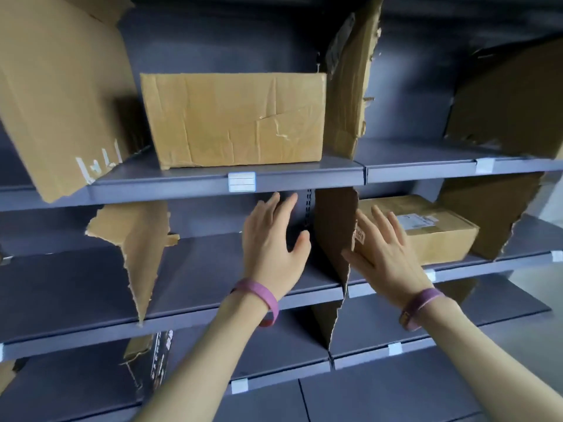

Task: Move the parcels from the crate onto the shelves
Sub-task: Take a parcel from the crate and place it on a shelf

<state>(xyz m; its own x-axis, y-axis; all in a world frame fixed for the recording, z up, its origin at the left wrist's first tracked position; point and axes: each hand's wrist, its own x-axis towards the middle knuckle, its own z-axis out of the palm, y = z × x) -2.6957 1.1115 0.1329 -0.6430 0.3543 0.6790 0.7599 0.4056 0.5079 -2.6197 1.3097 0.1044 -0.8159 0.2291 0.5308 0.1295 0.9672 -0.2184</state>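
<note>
A large brown cardboard parcel (233, 118) stands on the upper grey shelf (213, 181). A smaller labelled parcel (438, 229) lies on the middle shelf (213, 269), right of a torn cardboard divider (333, 229). My left hand (272, 245) hovers with straight fingers over the bare middle shelf, left of that divider, holding nothing. My right hand (385, 248) is spread just in front of the small parcel's near left corner, fingers straight; whether it touches the parcel I cannot tell. The crate is out of view.
Another big box (58, 95) leans at the upper left. Torn cardboard dividers (140, 248) split the shelves into bays; more stand at the upper middle (350, 86) and right (493, 214). A dark printed box (161, 357) sits on the lower shelf.
</note>
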